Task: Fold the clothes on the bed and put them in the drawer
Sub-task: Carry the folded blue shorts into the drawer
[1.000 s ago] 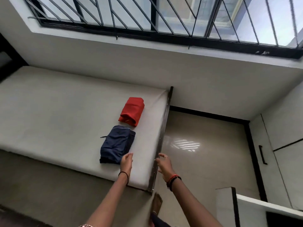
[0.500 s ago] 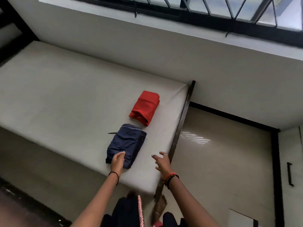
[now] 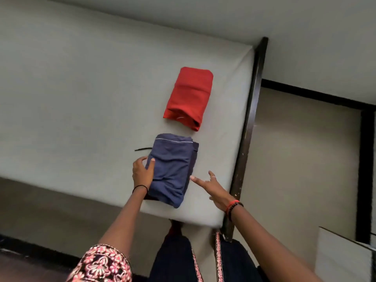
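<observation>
Navy folded garment (image 3: 173,169) lies on the bed (image 3: 81,98), near right end: soft, light, apt to unfold. My left hand (image 3: 142,176) grips its left edge; my right hand (image 3: 213,188) is spread beside it, holding nothing. I'd scoop under both sides.

Navy garment (image 3: 173,167) you hold: matt cloth, softly creased, thin pale piping along its far edge. Red garment (image 3: 189,96): matt cloth too, smoother, one fold ridge across it. Bed top (image 3: 81,88): pale matt fabric, flat and even. Bed frame (image 3: 250,110): dark, hard, pale chipped specks; wood or metal, can't tell. Floor (image 3: 295,159): smooth, hard-looking. Your sleeve (image 3: 101,265): printed floral cloth. Your beaded bracelet (image 3: 234,206): small glossy beads, red and black.
</observation>
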The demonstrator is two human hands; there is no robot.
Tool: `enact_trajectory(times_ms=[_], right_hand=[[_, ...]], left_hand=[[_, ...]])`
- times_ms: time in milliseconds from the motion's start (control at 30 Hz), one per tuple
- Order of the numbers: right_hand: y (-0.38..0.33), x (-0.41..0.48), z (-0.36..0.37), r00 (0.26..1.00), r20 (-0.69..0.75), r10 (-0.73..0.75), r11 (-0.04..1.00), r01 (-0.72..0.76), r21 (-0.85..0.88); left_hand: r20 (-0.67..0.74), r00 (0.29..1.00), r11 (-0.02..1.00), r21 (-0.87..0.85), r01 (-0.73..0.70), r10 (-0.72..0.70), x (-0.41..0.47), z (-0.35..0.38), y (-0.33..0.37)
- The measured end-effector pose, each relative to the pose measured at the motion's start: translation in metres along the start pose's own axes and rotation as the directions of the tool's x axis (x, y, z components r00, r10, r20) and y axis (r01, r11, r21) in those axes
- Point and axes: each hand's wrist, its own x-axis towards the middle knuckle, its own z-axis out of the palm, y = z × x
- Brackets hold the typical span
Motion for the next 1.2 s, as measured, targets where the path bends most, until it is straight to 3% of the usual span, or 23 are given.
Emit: enact_trajectory(times_ms=[67,300,567,767,1000,1100,1200], right_hand=[[0.001,0.024,0.015,0.999,0.006,0.031,1.000,-0.031,0.001],[-0.005,0.090,0.041,0.999,-0.047,-0.019,0.989,0.026,0.144],[0.009,0.126,0.059,0.995,-0.099,0.027,0.958,0.002,0.286],[0.003,0.136,0.061,0.998,0.053,-0.013,0.929,-0.008,0.370],[0.010,0.129,0.057,0.994,0.107,-0.022,0.874,-0.033,0.485],[0.015,0.112,0.051,0.992,0.130,0.004,0.876,-0.066,0.477],[0.020,0.092,0.042,0.993,0.119,0.003,0.879,-0.059,0.472]], left_hand=[[0.121,0.993,0.995,0.096,-0.010,-0.001,0.026,0.003,-0.015],[0.474,0.862,0.973,-0.038,0.226,-0.182,0.072,0.018,-0.040],[0.591,0.785,0.963,-0.054,0.266,-0.184,0.104,0.010,-0.062],[0.707,0.684,0.920,-0.127,0.370,-0.178,0.119,0.008,-0.055],[0.786,0.530,0.848,-0.015,0.530,-0.317,0.103,0.002,-0.042],[0.784,0.529,0.842,-0.015,0.539,-0.325,0.080,-0.002,-0.044],[0.741,0.588,0.854,-0.036,0.519,-0.326,0.055,0.000,-0.042]])
